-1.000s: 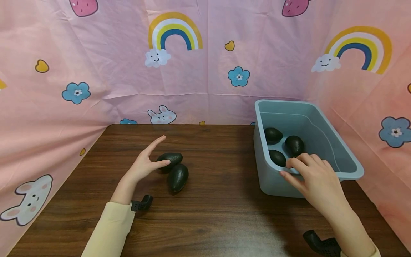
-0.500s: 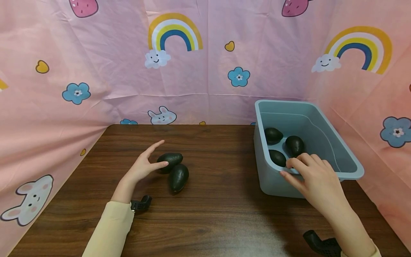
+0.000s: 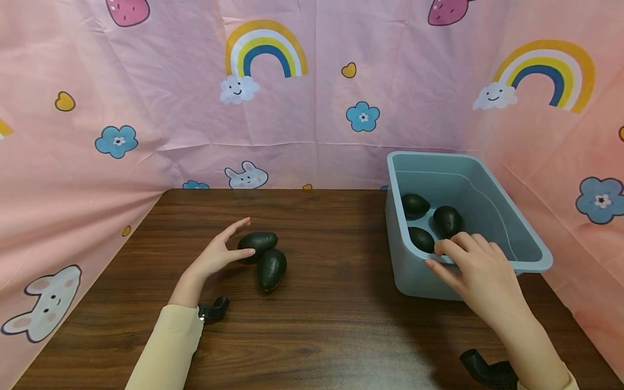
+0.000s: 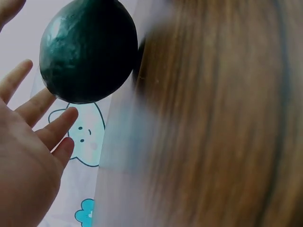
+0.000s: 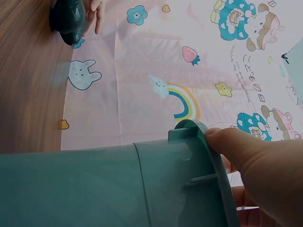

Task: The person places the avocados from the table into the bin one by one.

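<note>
Two dark green avocados lie close together left of centre on the table, one farther back (image 3: 263, 240) and one nearer (image 3: 272, 271). My left hand (image 3: 214, 257) is beside the farther avocado, thumb overlapping its left end in the head view and fingers spread. In the left wrist view the left hand's straight fingers extend near a large-looking avocado (image 4: 90, 52). At the right, my right hand (image 3: 480, 273) pinches the near rim of a grey-blue plastic bin (image 3: 421, 273). The right wrist view shows the right thumb (image 5: 232, 142) on the bin's rim, other fingers partly hidden.
Inside the bin are three more avocados, at the back (image 3: 415, 206), in the middle (image 3: 447, 221) and by the left wall (image 3: 421, 239). The brown wooden table (image 3: 331, 330) meets a pink patterned cloth (image 3: 312, 119) behind and at both sides.
My left hand's fingers have lowered slightly toward the farther avocado, and its thumb has drawn back a little to the left. The right hand and the bin have stayed in place.
</note>
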`<state>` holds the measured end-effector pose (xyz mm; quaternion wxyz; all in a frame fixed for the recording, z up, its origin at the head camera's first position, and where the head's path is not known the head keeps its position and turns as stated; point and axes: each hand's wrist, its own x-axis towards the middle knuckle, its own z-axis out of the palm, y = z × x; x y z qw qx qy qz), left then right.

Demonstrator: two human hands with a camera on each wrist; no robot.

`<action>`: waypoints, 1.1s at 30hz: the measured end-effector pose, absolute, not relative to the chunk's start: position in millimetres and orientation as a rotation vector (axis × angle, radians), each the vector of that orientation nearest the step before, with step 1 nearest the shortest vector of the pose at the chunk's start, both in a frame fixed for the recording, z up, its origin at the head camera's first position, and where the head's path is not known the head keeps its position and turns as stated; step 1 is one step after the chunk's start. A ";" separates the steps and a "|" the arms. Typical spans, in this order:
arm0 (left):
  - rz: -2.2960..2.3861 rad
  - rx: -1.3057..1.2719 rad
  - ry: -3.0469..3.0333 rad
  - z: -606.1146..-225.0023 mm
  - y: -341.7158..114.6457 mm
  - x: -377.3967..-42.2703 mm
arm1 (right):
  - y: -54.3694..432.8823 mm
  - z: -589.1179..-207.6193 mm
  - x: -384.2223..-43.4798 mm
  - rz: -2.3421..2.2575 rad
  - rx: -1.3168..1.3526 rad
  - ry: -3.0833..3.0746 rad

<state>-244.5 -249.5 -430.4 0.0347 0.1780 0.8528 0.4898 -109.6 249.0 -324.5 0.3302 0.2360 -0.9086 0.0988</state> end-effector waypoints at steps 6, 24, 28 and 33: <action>1.498 0.550 2.582 -433.2 -250.3 -247.0 | 249.7 -324.5 -109.9 0.250 0.624 -2.380; 1.489 0.548 2.513 -442.8 -251.5 -254.8 | 248.7 -324.2 -109.4 0.258 0.620 -2.373; 1.463 0.529 2.520 -443.2 -251.4 -253.5 | 248.3 -323.8 -109.1 0.258 0.619 -2.372; 1.439 0.515 2.532 -436.2 -247.5 -247.5 | 248.3 -323.9 -109.1 0.254 0.618 -2.378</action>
